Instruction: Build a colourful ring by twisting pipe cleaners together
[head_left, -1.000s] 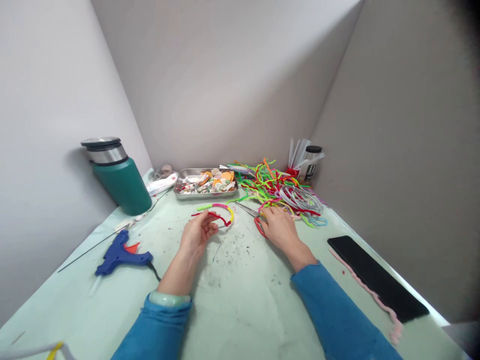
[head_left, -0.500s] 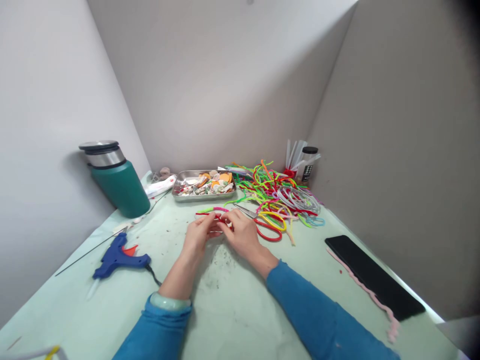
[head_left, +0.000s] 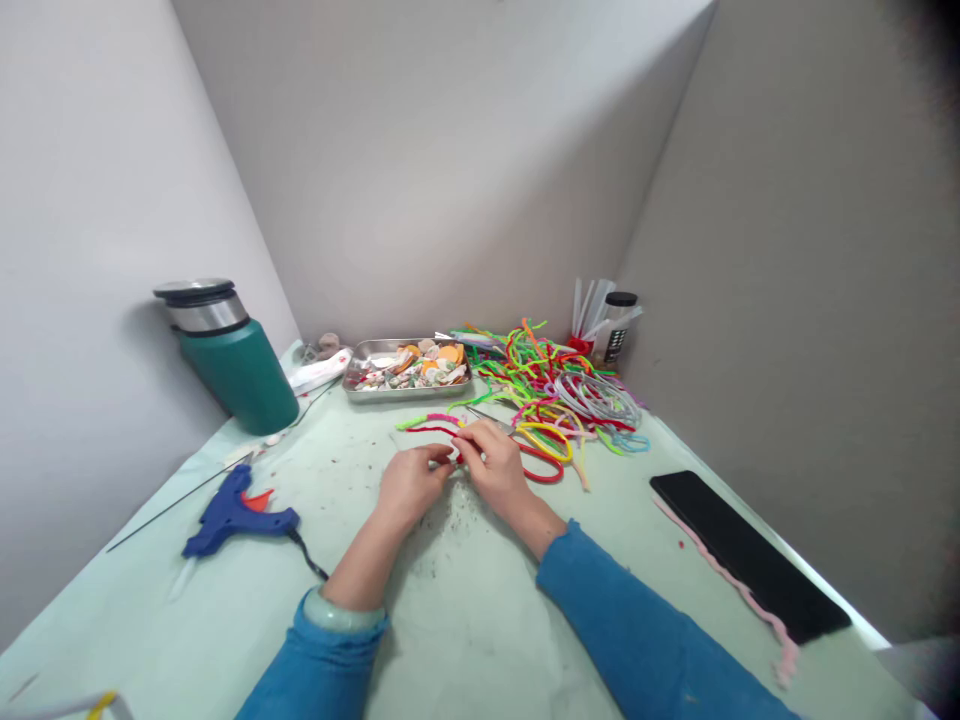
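My left hand [head_left: 411,486] and my right hand [head_left: 493,466] meet fingertip to fingertip above the middle of the table. Both pinch a red pipe cleaner [head_left: 429,430], whose free end reaches out to the left beyond the fingers. A small red part of it shows between the fingertips; the rest is hidden by them. Just behind lies a pink and green pipe cleaner piece [head_left: 429,419]. Scissors with red and yellow handles [head_left: 546,441] rest beside my right hand, which partly covers them.
At the back stands a metal tray [head_left: 409,396] of small patterned discs, beside a tangled heap of coloured pipe cleaners [head_left: 536,365]. A green bottle [head_left: 244,375] and blue glue gun [head_left: 236,512] are on the left. A black phone-like slab [head_left: 750,555] with a pink strand [head_left: 739,583] lies right.
Both hands have shifted slightly right and the left has dropped a little, its fingers turning. More of the red pipe cleaner now shows behind the fingers.
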